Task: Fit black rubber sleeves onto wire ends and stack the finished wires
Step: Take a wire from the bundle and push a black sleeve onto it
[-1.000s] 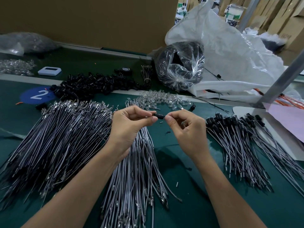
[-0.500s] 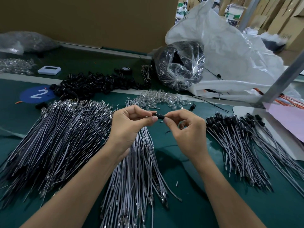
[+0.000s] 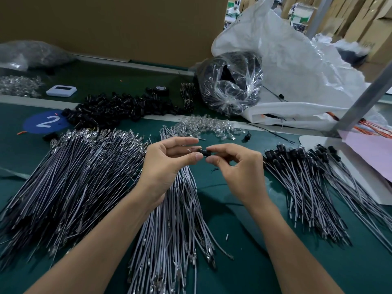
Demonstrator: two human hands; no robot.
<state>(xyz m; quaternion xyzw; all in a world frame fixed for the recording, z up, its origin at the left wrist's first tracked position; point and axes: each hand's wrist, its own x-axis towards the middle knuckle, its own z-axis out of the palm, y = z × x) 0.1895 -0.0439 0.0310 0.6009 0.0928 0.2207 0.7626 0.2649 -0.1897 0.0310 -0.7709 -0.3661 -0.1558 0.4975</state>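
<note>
Sleeve (image 3: 205,152) sits mid-bench, pinched by thumb and forefinger of your right hand (image 3: 237,166); your left hand (image 3: 167,164) pinches the thin wire end (image 3: 194,150) at its nine o'clock side. Rubber is likely soft and grippy, the wire limp: grip both close to the joint. Finished stack (image 3: 307,177) lies at three o'clock.

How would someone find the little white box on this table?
Start at the heap of black rubber sleeves at the back of the green table. Just left of it and farther back lies the white box, flat on the green surface. It alone is white, rectangular, with a dark screen.
</note>
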